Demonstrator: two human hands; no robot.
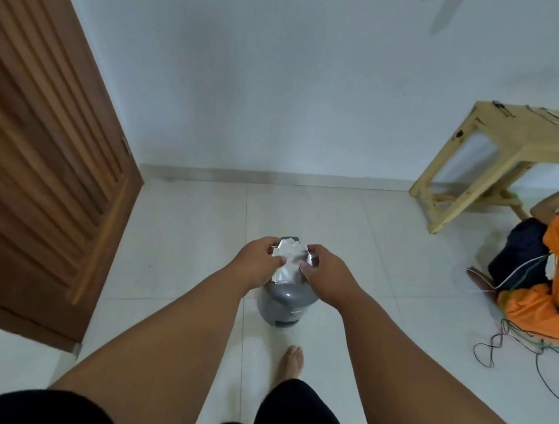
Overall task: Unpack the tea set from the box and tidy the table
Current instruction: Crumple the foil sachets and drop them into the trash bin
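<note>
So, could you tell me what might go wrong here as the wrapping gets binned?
1. The crumpled silvery white wrapping, pinched by the left hand and right hand, looks loose; scraps could miss the small grey domed bin below.
2. The bare foot stands close to the bin and might knock it.

A crumpled bundle of silvery-white packing wrap [289, 259] is bunched up, with creased, shiny folds and ragged edges. It sits directly above a grey bin [284, 301], whose rounded body shows at the wrap's 6 o'clock.
</note>
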